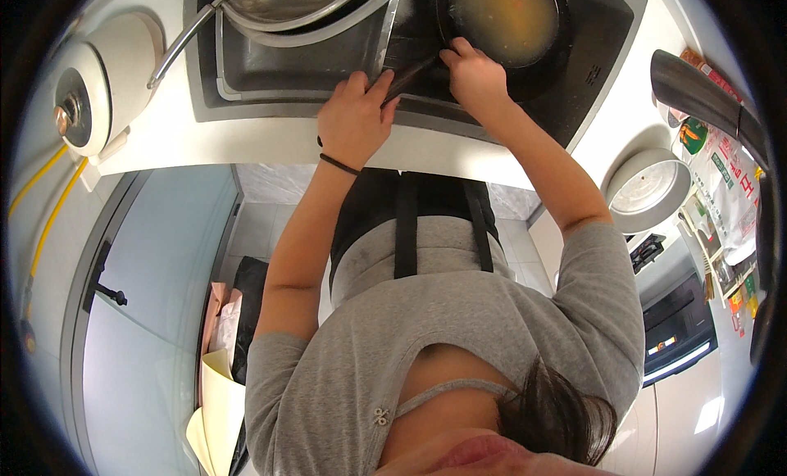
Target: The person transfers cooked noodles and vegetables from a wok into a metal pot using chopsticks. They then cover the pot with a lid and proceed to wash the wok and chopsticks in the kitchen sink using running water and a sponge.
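A dark frying pan sits in the right part of the dark sink, with cloudy yellowish liquid in it. Its black handle points toward the sink's front edge. My left hand, with a black band at the wrist, is closed around the outer end of that handle. Where the handle meets the pan, the curled fingers of my right hand grip it. Anything small beneath those fingers is hidden. Left of the divider, stacked metal bowls rest over the other basin.
Left of the sink stands a white lidded vessel near yellow hoses. A metal rod-like handle crosses the sink's left edge. On the right are a round pale pan, a dark handle-like object and a printed plastic bag.
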`<state>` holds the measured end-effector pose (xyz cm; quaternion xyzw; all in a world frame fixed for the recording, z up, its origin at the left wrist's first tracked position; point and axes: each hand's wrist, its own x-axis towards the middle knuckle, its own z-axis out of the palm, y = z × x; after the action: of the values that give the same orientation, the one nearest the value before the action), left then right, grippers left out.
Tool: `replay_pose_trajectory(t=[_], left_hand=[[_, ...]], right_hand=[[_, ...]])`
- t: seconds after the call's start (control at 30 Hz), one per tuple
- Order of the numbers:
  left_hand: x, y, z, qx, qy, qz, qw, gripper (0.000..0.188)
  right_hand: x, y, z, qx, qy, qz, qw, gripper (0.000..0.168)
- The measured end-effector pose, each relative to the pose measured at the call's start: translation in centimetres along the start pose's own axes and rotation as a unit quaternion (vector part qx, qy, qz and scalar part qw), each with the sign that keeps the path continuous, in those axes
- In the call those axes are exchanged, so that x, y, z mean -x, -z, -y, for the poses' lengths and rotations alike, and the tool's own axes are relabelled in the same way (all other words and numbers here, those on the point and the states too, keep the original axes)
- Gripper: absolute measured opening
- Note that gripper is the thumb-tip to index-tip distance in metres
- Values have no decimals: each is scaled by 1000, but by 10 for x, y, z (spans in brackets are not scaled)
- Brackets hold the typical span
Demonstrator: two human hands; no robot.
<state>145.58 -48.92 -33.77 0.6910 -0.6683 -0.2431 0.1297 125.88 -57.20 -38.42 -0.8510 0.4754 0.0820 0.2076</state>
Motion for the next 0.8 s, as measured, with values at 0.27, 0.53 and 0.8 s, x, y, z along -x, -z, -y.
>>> replay_pose_trajectory(t=[0.27, 0.53, 0.8], left_hand=[[0, -1, 0, 14, 4, -4, 1000, 33], [0, -2, -2, -12, 12, 15, 1000, 34], [-13, -6, -19, -95, 35, 55, 993, 29]], right_hand=[[4, 4, -44, -484, -87, 43, 870, 34], [-46, -72, -160, 68, -396, 61, 914, 30], [-98, -54, -93, -91, -22, 27, 995, 36]])
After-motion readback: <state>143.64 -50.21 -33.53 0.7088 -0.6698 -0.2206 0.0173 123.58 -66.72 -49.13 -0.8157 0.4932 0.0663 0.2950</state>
